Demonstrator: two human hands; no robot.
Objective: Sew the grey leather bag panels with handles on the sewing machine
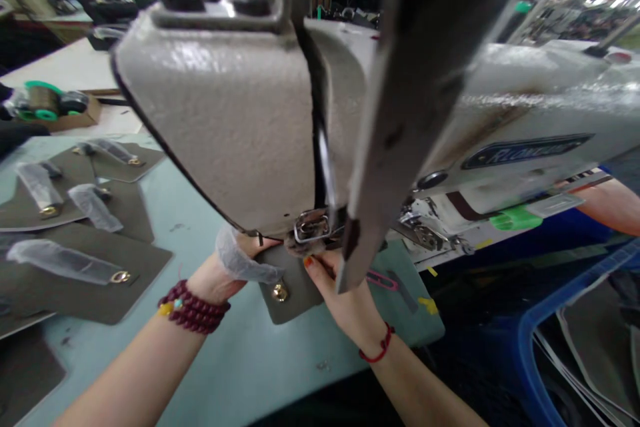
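**Panel held flat under the sewing machine head**

I see the grey sewing machine (240,113) filling most of my view, its head hanging over the work, with a dark blurred bar slanting down in front of it. Under it runs the pale blue table (240,367). A blue bin (525,340) with sheet material in it stands low at the right edge.

On the left of the table lies a spread of grey-brown panels (75,280), each carrying a strap wrapped in clear plastic with a brass fitting at its end.

One more grey-brown panel (300,300) lies right under the machine head, its upper edge tucked beneath the metal presser foot (313,225).

My left hand (217,277) sits at that panel's left upper corner. Its fingers run under the head and behind a plastic-wrapped strap (245,260), so I cannot tell how far they are closed or whether they grip anything. My right hand (343,303) lies spread open and flat on the panel's right side, fingers stretched toward the presser foot, pressing rather than gripping.

Another person's arm (610,203) shows at the far right behind the machine.

Smaller things: a green lever (515,219) on the machine bed, a green-rimmed spool (43,101) far left, a dark bead bracelet (193,307) on my left wrist, a red cord (379,349) on my right, and a brass stud (281,292) on the panel between my hands.
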